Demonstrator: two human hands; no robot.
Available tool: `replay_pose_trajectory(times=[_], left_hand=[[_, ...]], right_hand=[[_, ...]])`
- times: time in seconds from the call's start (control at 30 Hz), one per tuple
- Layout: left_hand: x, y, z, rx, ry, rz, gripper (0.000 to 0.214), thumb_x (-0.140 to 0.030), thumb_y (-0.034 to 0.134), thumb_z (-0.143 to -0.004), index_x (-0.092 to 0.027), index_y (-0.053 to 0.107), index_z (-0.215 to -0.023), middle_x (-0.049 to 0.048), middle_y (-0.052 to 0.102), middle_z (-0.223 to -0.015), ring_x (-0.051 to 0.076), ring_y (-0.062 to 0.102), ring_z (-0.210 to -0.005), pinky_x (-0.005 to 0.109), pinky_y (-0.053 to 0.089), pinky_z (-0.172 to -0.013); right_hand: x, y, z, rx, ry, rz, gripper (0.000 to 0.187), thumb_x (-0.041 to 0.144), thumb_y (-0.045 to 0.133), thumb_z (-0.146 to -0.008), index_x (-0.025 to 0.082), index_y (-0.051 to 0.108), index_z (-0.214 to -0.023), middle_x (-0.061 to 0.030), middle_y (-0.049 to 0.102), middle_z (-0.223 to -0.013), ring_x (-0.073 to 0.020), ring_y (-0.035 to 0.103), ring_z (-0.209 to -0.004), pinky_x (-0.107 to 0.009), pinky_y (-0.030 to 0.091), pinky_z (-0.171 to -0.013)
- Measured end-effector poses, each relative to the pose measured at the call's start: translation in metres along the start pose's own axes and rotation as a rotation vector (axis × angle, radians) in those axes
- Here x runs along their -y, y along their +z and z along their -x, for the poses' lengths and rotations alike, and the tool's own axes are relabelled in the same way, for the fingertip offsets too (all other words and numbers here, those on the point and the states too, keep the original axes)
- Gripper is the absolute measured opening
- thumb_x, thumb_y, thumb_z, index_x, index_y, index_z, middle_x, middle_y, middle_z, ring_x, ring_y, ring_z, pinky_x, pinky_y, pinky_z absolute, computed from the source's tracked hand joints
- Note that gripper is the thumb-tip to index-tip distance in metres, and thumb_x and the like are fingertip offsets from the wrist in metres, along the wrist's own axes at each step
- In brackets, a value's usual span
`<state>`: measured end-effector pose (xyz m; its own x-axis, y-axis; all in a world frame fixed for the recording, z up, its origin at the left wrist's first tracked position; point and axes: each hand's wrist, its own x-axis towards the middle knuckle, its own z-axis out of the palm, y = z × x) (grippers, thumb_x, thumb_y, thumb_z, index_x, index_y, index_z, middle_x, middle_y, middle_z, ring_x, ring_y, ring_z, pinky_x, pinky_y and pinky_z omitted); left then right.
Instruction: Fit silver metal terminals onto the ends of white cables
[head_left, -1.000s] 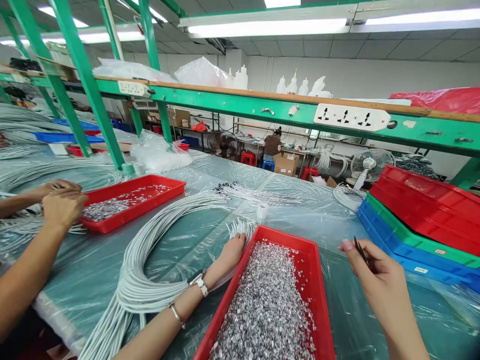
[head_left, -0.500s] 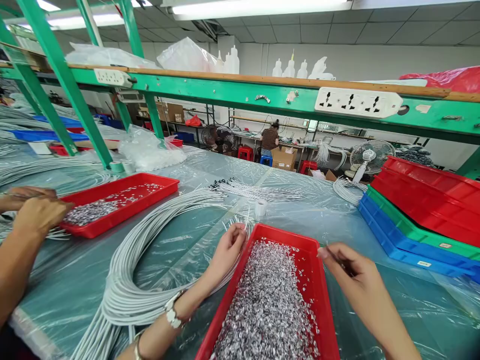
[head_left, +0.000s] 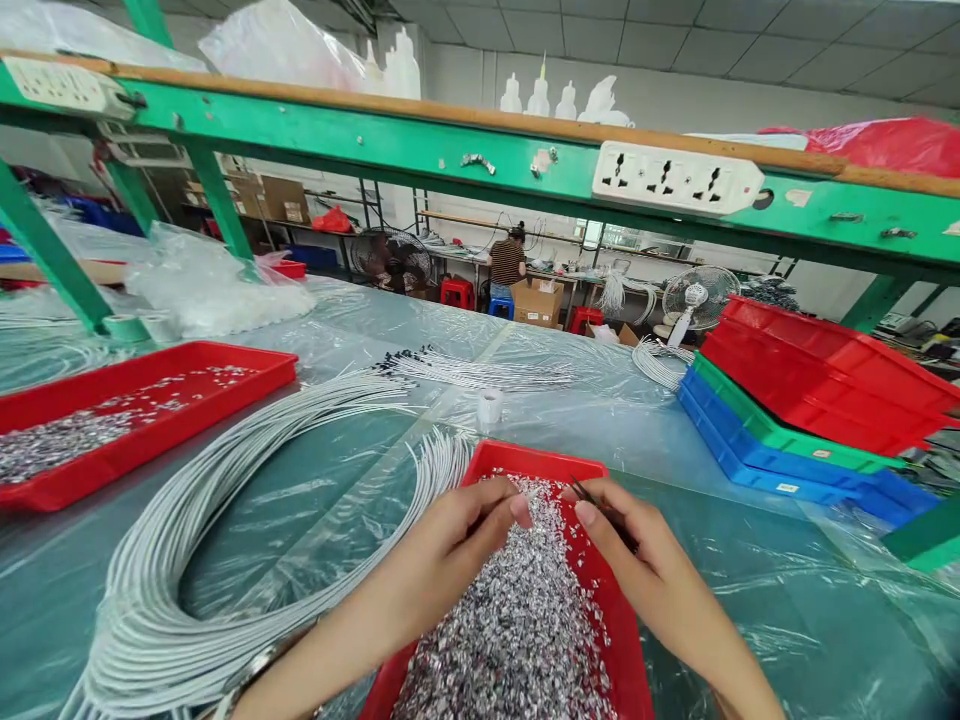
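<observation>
Over the far part of a red tray [head_left: 632, 650] full of small shiny metal pieces [head_left: 510, 610], both my hands are close together. My left hand [head_left: 472, 530] has its thumb and fingertips pinched together; anything between them is too small or hidden to make out. In my right hand [head_left: 645, 550] is a pair of dark tweezers [head_left: 616, 520], its tips pointing toward the left hand. Left of the tray a thick bundle of white cables [head_left: 157, 560] curves round, its cut ends reaching the tray's far left corner.
A second red tray [head_left: 247, 362] of metal pieces is at the left. Stacked red, green and blue trays [head_left: 810, 380] stand at the right. Ahead lie a white roll [head_left: 490, 405] and more dark-tipped cables [head_left: 480, 370]. A green shelf beam [head_left: 360, 150] crosses above the table.
My left hand has moved from the cable ends to over the tray. The right hand has come in from the tray's right side with the tweezers. The view has shifted right.
</observation>
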<state>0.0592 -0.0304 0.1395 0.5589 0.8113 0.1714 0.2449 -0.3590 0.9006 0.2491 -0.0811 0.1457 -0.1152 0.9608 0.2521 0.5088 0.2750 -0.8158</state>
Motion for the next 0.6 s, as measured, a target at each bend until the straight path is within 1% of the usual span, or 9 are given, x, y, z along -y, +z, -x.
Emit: replay_pose_trajectory(times=[0.1, 0.17, 0.2, 0.27, 0.37, 0.47, 0.6], left_hand=[[0.000, -0.001, 0.002, 0.044, -0.011, 0.140, 0.024, -0.037, 0.044, -0.090, -0.020, 0.045, -0.072, -0.0071, 0.030, -0.057, 0.011, 0.026, -0.051, 0.025, 0.021, -0.047], [0.000, -0.002, 0.003, 0.064, -0.019, 0.217, 0.022, -0.037, 0.044, -0.090, -0.020, 0.046, -0.076, -0.0080, 0.028, -0.056, 0.010, 0.024, -0.051, 0.024, 0.021, -0.046], [0.000, -0.003, 0.003, 0.067, -0.020, 0.242, 0.022, -0.037, 0.045, -0.090, -0.020, 0.046, -0.076, -0.0082, 0.028, -0.056, 0.010, 0.024, -0.051, 0.024, 0.021, -0.046], [-0.001, -0.005, 0.004, 0.070, -0.024, 0.270, 0.022, -0.038, 0.045, -0.089, -0.020, 0.046, -0.076, -0.0084, 0.030, -0.055, 0.010, 0.026, -0.050, 0.023, 0.022, -0.046], [-0.004, -0.006, 0.006, 0.079, -0.033, 0.283, 0.022, -0.037, 0.045, -0.090, -0.019, 0.047, -0.077, -0.0079, 0.037, -0.054, 0.009, 0.032, -0.050, 0.022, 0.025, -0.047], [-0.006, -0.006, 0.008, 0.088, -0.058, 0.287, 0.022, -0.036, 0.046, -0.090, -0.019, 0.048, -0.076, -0.0074, 0.042, -0.053, 0.009, 0.036, -0.050, 0.022, 0.027, -0.047], [-0.010, -0.006, 0.009, 0.095, -0.064, 0.318, 0.024, -0.037, 0.049, -0.088, -0.019, 0.050, -0.072, -0.0036, 0.056, -0.055, 0.009, 0.043, -0.051, 0.021, 0.031, -0.048]], right_hand=[[-0.005, 0.003, 0.002, 0.004, 0.054, -0.024, 0.028, 0.043, 0.044, -0.094, 0.024, 0.058, -0.109, -0.0059, 0.061, -0.105, -0.0226, 0.054, -0.101, -0.036, 0.039, -0.088], [-0.010, 0.006, 0.003, 0.015, 0.086, -0.067, 0.031, 0.046, 0.045, -0.093, 0.026, 0.058, -0.113, -0.0067, 0.061, -0.108, -0.0236, 0.054, -0.103, -0.037, 0.041, -0.087], [-0.012, 0.008, 0.004, 0.028, 0.099, -0.101, 0.031, 0.046, 0.045, -0.093, 0.027, 0.057, -0.114, -0.0065, 0.061, -0.105, -0.0232, 0.055, -0.100, -0.036, 0.043, -0.084], [-0.014, 0.011, 0.005, 0.070, 0.118, -0.184, 0.031, 0.046, 0.044, -0.093, 0.028, 0.058, -0.114, -0.0047, 0.060, -0.092, -0.0211, 0.057, -0.089, -0.033, 0.046, -0.074], [-0.012, 0.015, 0.005, 0.078, 0.130, -0.267, 0.029, 0.048, 0.046, -0.092, 0.027, 0.060, -0.106, -0.0007, 0.052, -0.077, -0.0180, 0.055, -0.079, -0.030, 0.045, -0.068], [-0.005, 0.016, 0.003, 0.095, 0.120, -0.297, 0.027, 0.048, 0.045, -0.092, 0.028, 0.062, -0.098, 0.0017, 0.046, -0.073, -0.0153, 0.051, -0.075, -0.028, 0.043, -0.067], [0.003, 0.015, 0.002, 0.167, 0.106, -0.302, 0.026, 0.045, 0.042, -0.095, 0.030, 0.062, -0.099, 0.0034, 0.043, -0.071, -0.0126, 0.047, -0.068, -0.025, 0.040, -0.062]])
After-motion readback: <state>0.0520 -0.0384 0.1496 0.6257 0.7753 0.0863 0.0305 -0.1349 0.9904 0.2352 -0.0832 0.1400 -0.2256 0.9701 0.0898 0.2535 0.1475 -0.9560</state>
